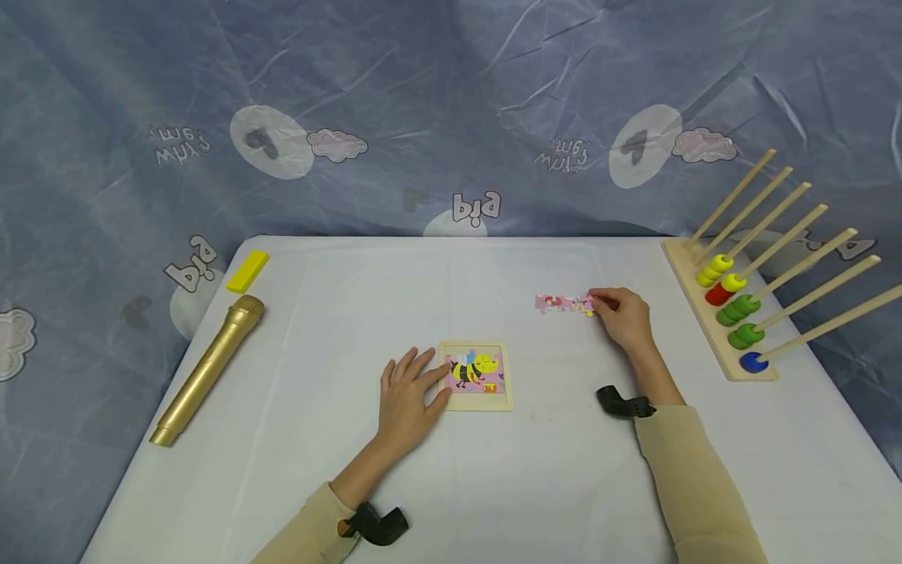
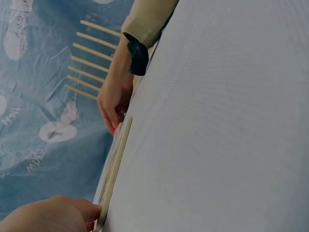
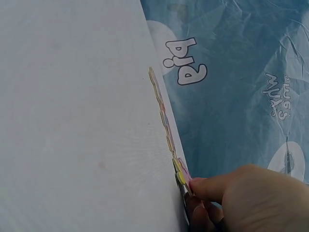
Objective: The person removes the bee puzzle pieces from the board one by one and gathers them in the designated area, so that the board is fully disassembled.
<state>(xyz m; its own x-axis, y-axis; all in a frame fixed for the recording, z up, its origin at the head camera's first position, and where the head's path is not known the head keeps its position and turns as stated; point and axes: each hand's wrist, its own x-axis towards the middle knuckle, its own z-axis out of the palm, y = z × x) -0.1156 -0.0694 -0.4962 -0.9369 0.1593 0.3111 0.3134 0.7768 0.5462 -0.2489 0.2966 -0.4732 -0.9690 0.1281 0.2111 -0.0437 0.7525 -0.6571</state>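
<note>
A small wooden-framed jigsaw puzzle point(image 1: 479, 403) with a bee picture lies on the table. My left hand point(image 1: 409, 395) is spread over its left side, thumb and fingertips touching the frame and picture. In the left wrist view the thumb meets the edge of the puzzle frame point(image 2: 116, 169). Farther back and to the right, my right hand point(image 1: 623, 317) pinches the right end of a strip of pink puzzle pieces point(image 1: 557, 303). Seen edge-on in the right wrist view, the strip of pieces point(image 3: 166, 130) runs out from between thumb and fingers, close to the tabletop.
A wooden bead stacker point(image 1: 705, 333) with upright pegs and coloured beads stands at the right edge. On the left lie a gold microphone point(image 1: 207, 372) and a yellow block point(image 1: 247, 271). A patterned cloth point(image 1: 395, 94) hangs behind the white table point(image 1: 338, 290).
</note>
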